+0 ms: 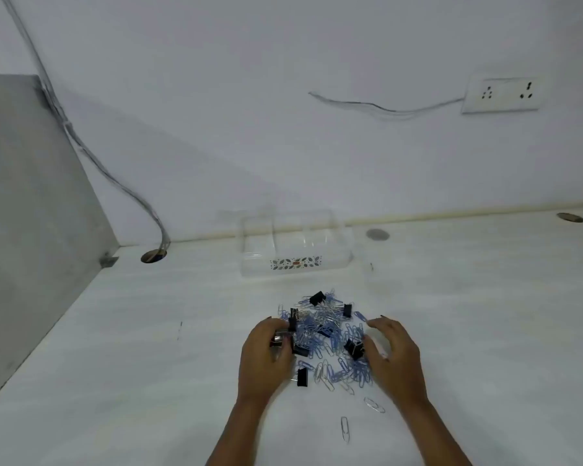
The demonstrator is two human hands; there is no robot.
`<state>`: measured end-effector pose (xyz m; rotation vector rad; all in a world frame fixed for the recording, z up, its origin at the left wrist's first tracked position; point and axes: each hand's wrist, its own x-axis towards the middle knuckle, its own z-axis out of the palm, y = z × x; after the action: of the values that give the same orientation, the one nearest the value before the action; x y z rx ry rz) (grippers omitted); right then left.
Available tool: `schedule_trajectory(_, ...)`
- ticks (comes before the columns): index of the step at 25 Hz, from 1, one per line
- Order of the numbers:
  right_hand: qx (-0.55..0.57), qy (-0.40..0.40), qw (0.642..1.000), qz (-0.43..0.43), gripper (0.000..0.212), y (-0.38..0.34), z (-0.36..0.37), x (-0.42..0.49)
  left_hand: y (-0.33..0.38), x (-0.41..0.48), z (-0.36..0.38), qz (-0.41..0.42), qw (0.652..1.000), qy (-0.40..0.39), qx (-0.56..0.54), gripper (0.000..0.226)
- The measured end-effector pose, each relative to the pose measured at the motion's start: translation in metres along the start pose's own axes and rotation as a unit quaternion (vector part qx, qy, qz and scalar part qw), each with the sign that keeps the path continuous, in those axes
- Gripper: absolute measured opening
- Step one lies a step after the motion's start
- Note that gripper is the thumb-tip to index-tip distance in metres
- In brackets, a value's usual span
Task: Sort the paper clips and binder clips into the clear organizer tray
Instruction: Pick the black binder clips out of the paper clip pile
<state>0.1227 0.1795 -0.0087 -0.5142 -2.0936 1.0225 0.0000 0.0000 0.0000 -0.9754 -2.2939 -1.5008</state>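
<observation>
A heap of blue and silver paper clips point(330, 334) mixed with several black binder clips point(317, 298) lies on the white desk. My left hand point(265, 358) sits at the heap's left edge, its fingers curled round a binder clip point(278, 341). At the heap's right edge my right hand point(396, 356) hovers with its fingers spread and bent, gripping nothing that I can see. Beyond the heap, against the wall, stands the clear organizer tray point(297, 264) with a leaf-pattern label; its compartments look empty.
Two stray silver paper clips point(345, 428) lie near my forearms. A grey partition point(31, 213) closes the left side. Cable holes point(153, 255) dot the desk's back edge, with a cable running up the wall. A socket plate point(504, 94) is on the wall.
</observation>
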Motion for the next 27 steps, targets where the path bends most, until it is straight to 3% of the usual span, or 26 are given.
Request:
schedule_trajectory(4,-0.086,-0.07,0.993,-0.039,0.037,0.001,0.003,-0.007,0.001,0.0,0.002,0.026,0.996,-0.061,0.061,0.03)
schedule_trajectory(8,-0.106,-0.088,0.989,-0.05,0.02,0.005,0.005,-0.001,-0.001,0.001,0.002,0.033,0.997,-0.052,0.055,0.029)
schedule_trajectory(11,-0.059,-0.064,0.993,-0.079,0.015,0.002,0.007,0.0,-0.003,0.001,0.003,0.031,0.998,-0.051,0.038,0.032)
schedule_trajectory(14,0.15,0.012,0.987,0.052,0.012,-0.006,0.003,0.002,-0.007,0.001,0.004,0.032,0.998,-0.047,0.02,0.033)
schedule_trajectory(16,0.318,0.068,0.928,0.179,0.009,-0.007,-0.005,0.014,-0.007,0.001,0.005,0.039,0.998,-0.051,0.024,0.032)
schedule_trajectory(19,0.549,0.103,0.762,0.328,0.022,-0.008,-0.02,0.035,-0.009,0.001,0.007,0.062,0.994,-0.073,0.045,0.031)
schedule_trajectory(20,0.572,0.104,0.73,0.358,0.022,-0.008,-0.025,0.041,-0.01,0.001,0.007,0.069,0.993,-0.078,0.063,0.03)
schedule_trajectory(21,0.547,0.094,0.748,0.365,0.022,-0.007,-0.028,0.045,-0.011,0.001,0.008,0.073,0.991,-0.08,0.083,0.028)
schedule_trajectory(22,0.456,0.07,0.818,0.344,0.021,-0.002,-0.029,0.045,-0.011,0.001,0.009,0.072,0.989,-0.08,0.098,0.026)
schedule_trajectory(23,0.307,0.033,0.905,0.292,0.019,0.003,-0.03,0.044,-0.011,0.002,0.009,0.073,0.988,-0.078,0.108,0.025)
schedule_trajectory(24,0.144,-0.009,0.965,0.218,0.015,0.006,-0.03,0.041,-0.012,0.002,0.01,0.075,0.987,-0.079,0.116,0.024)
schedule_trajectory(25,0.018,-0.057,0.988,0.142,0.014,0.008,-0.029,0.037,-0.013,0.003,0.011,0.082,0.986,-0.081,0.123,0.023)
schedule_trajectory(27,-0.116,-0.156,0.979,0.067,0.028,0.006,-0.028,0.031,-0.015,0.003,0.012,0.093,0.982,-0.098,0.131,0.023)
